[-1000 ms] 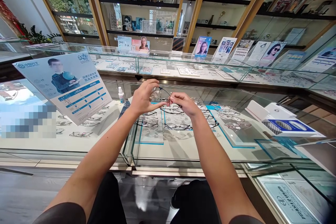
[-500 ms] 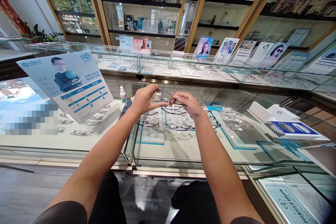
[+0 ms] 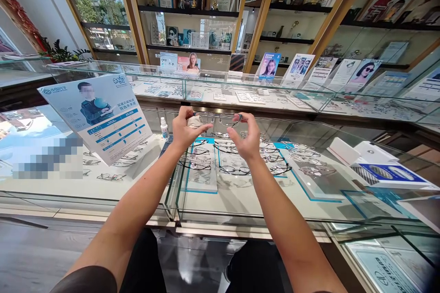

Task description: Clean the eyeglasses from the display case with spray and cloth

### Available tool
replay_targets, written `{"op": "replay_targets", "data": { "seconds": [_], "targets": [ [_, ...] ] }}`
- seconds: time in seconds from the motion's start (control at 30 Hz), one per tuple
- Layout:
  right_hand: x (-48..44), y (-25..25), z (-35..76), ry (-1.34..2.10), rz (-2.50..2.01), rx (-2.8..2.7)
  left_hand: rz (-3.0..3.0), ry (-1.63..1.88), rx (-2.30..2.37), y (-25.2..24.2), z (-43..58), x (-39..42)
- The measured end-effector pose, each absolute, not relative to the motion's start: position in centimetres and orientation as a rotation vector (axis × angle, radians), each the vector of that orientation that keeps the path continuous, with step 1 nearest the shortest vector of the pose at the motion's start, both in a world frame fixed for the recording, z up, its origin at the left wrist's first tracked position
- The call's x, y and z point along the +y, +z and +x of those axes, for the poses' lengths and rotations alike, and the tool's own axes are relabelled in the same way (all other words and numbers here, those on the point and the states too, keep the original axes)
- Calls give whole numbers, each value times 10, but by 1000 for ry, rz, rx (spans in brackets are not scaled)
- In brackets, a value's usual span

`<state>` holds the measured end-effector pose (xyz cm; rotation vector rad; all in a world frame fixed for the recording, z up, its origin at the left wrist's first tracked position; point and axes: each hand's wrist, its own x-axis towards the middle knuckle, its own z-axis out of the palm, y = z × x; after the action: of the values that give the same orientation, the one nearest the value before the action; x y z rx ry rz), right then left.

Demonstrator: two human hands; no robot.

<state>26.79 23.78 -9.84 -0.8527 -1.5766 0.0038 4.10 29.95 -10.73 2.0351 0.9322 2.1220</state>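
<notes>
I hold a pair of thin dark-framed glasses [image 3: 223, 120] level above the glass display counter [image 3: 309, 128], lenses facing away. My left hand [image 3: 185, 129] pinches the left end of the frame and also keeps a small white cloth [image 3: 194, 121] between its fingers. My right hand [image 3: 244, 136] grips the right end of the frame by the hinge. Under the glass below my hands lie several pairs of spectacles [image 3: 237, 169] on white trays.
A tilted advertising board [image 3: 99, 116] stands on the counter to the left, with a small white bottle [image 3: 164, 128] beside it. White and blue boxes [image 3: 374, 165] lie on the right. A second glass counter [image 3: 240, 87] and wall shelves stand behind.
My hands have moved apart and up. The glasses, earlier bunched between my fingertips, are now held spread out sideways by both ends. The view has tilted up slightly.
</notes>
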Motion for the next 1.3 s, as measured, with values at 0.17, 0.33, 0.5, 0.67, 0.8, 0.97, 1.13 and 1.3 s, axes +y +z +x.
{"op": "replay_targets", "data": {
  "seconds": [0.17, 0.33, 0.5, 0.67, 0.8, 0.97, 1.13, 1.3],
  "targets": [
    [238, -101, 266, -127, -835, -1541, 2018, 2143, 928, -108, 41, 300],
    [241, -104, 266, -173, -856, -1548, 2003, 2199, 968, -108, 42, 299],
    [237, -95, 263, -196, -814, -1537, 1941, 2327, 937, -99, 44, 291],
    [220, -33, 266, -307, -805, -1629, 1987, 2420, 741, -54, 43, 287],
    [200, 27, 265, -285, -904, -1707, 2051, 2472, 686, -1, 42, 284],
    [179, 53, 254, -277, -975, -1661, 2086, 2470, 646, 31, 43, 268],
    [169, 49, 253, -302, -978, -1617, 2091, 2419, 693, 30, 45, 251],
    [172, 49, 256, -417, -987, -1576, 2061, 2421, 755, 30, 46, 242]
  ]
}}
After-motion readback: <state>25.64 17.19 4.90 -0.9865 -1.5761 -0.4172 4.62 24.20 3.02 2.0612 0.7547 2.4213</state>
